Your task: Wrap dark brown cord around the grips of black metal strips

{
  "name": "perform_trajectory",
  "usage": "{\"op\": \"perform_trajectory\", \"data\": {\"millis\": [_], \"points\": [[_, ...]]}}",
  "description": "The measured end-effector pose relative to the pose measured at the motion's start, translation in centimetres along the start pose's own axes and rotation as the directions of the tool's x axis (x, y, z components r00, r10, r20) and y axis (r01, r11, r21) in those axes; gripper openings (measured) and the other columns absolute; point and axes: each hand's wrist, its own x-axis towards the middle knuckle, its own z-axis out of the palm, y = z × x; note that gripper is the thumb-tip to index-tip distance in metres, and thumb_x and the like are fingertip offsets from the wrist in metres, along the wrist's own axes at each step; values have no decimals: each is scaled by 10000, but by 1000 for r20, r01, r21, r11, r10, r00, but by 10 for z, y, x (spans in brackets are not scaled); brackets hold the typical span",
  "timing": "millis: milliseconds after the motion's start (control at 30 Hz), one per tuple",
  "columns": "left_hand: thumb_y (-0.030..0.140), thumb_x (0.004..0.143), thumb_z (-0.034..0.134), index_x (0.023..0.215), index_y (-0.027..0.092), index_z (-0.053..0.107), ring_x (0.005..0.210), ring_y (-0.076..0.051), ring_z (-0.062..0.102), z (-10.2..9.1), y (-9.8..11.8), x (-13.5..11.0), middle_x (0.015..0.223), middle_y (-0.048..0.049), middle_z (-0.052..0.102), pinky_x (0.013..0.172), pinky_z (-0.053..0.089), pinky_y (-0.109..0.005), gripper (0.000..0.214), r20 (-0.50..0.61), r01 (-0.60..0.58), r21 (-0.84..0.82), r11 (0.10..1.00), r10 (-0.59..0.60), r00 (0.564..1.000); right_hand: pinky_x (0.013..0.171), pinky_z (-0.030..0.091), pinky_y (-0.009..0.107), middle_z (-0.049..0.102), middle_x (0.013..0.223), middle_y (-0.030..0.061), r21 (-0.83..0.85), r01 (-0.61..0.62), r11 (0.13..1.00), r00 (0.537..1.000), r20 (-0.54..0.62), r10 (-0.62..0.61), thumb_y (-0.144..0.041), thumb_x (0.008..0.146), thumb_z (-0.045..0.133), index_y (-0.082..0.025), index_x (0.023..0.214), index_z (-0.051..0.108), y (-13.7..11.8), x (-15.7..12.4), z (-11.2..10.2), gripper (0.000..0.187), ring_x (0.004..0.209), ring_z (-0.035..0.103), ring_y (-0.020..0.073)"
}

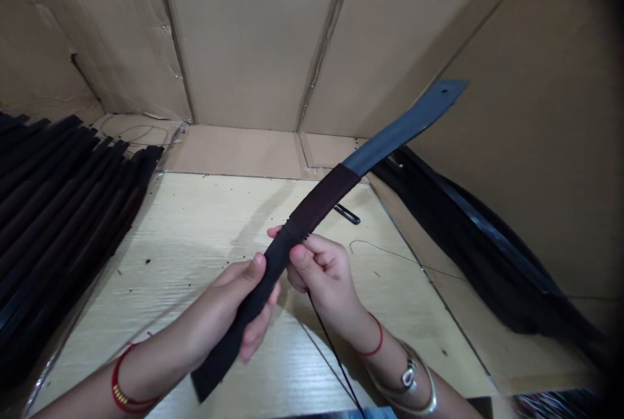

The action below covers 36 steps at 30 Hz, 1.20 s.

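I hold a long curved flat strip slantwise above a pale wooden board. Its upper end is bare grey with a small hole; the middle is wrapped in dark brown thread, and the lower part is black. My left hand is wrapped round the black lower part. My right hand pinches the strip just above it, where the thread wrapping ends. A thin black thread runs down from my right hand toward the bottom edge.
A stack of several black strips lies at the left. More black material lies along the right. Cardboard walls enclose the back and sides. A small black clip and a loose thread lie on the board.
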Motion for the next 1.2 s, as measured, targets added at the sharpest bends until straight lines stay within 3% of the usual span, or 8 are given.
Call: {"op": "perform_trajectory", "data": {"millis": [133,333,500,667,833,1000,1133,1200], "points": [[657,858,505,819,173,481,445,-49,394,-3,1,-1,520,56,454,430,304,-139,486,-238,-163,292,942,237,942,386,149,204,302,497,-71,-95,11,995,992,-120,-23,-450,861,659,-151,1047,715,-1,-2,3,357,419,235,57],[746,813,463,749,192,405,337,-27,208,1,0,-7,453,99,301,352,174,-165,561,252,132,-67,989,-111,961,371,148,196,472,581,-28,54,-116,992,993,30,114,-448,802,718,-144,830,660,-8,-4,10,311,422,257,39],[601,859,556,842,170,489,414,-52,400,2,-8,1,512,53,471,417,326,-153,436,-144,-146,104,984,160,977,384,136,214,364,498,-62,-18,-43,999,994,-105,41,-472,799,715,-145,753,639,-7,-2,8,339,420,217,45],[703,875,355,780,202,481,289,-67,252,-3,-2,-5,394,81,344,310,232,-179,525,128,192,-136,972,-175,976,394,119,227,272,443,-98,141,-142,980,989,-11,145,-493,757,750,-146,966,714,-5,0,6,407,406,169,50],[588,824,611,809,177,502,569,-81,454,-1,0,-4,636,20,510,515,339,-170,425,-229,-156,443,883,279,933,397,129,226,420,529,-58,55,-78,995,983,-162,86,-448,725,785,-136,937,703,-3,1,8,386,432,219,46],[728,845,416,773,201,425,395,-53,237,-2,1,-7,517,85,290,395,219,-190,532,85,-4,135,991,-8,996,395,161,209,315,469,-82,74,-6,997,999,-49,10,-423,851,678,-155,675,559,-3,-1,6,342,404,221,38],[580,858,576,832,180,498,486,-62,430,-2,1,-5,555,51,456,487,337,-168,409,-238,-166,396,903,276,931,409,131,226,304,473,-61,-195,92,977,973,-191,-130,-436,862,660,-160,551,440,-5,-3,6,470,434,226,45],[592,870,542,787,187,480,404,-56,383,-1,0,-4,490,66,419,421,298,-166,418,-234,-125,280,952,194,953,410,133,228,304,474,-65,-141,30,990,984,-171,-54,-485,812,699,-154,605,533,-6,-3,5,425,433,224,50]]}}
